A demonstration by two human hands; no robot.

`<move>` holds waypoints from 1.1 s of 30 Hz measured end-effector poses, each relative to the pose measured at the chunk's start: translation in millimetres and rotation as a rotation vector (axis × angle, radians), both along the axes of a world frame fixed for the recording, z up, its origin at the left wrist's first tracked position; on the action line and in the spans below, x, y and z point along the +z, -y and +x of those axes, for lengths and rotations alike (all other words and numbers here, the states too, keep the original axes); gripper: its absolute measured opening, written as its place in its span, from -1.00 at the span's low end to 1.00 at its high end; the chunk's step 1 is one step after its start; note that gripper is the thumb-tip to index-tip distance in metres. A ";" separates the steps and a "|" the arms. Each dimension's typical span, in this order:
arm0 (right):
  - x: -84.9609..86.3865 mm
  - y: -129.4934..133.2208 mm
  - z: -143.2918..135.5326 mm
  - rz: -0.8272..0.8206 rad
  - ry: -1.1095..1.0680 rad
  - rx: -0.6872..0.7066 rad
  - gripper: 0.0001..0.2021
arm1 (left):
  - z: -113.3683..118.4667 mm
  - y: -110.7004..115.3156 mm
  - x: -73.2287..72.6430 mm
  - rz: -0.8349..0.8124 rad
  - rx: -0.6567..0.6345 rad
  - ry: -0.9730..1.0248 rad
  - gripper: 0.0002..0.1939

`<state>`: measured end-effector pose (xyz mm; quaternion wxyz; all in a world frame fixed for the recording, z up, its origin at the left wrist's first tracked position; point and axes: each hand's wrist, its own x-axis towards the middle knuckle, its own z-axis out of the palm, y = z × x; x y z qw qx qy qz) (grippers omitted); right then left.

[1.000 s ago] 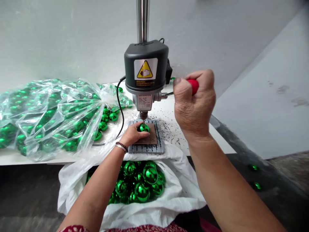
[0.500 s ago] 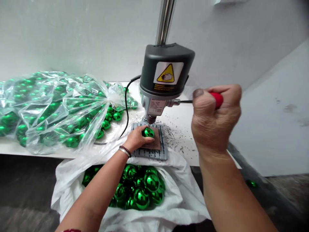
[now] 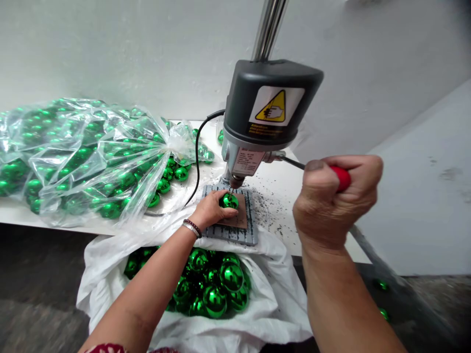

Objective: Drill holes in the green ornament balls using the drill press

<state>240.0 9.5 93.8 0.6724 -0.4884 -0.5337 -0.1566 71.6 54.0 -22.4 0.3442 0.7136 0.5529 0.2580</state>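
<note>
My left hand (image 3: 212, 210) grips a shiny green bauble (image 3: 230, 201) between thumb and fingers. The bauble rests on a brown pad (image 3: 241, 215) over the grey slotted base (image 3: 248, 236) of a drill press (image 3: 270, 108). Just above it is the drill chuck (image 3: 236, 181), its bit at the top of the bauble; whether the tip is inside I cannot tell. On the right, my right hand (image 3: 334, 201) is closed round the red knob (image 3: 343, 178) of the press's feed lever (image 3: 292, 163).
A clear plastic bag (image 3: 84, 162) full of green baubles lies left on the white table (image 3: 275, 223). In front hangs a white sack (image 3: 268, 304) with more baubles (image 3: 215, 299). Dark shavings litter the table, a black cable (image 3: 197, 162) loops beside the press, and two baubles lie low on the right.
My right hand and the lever's red knob have moved down. The press head appears shifted right and more tilted in view. My left hand still holds the bauble on the pad.
</note>
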 end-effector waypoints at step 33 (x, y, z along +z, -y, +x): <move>8.8 -10.5 0.5 -0.039 -0.079 0.107 -0.77 | -3.7 10.6 8.6 -0.023 0.000 0.097 -0.51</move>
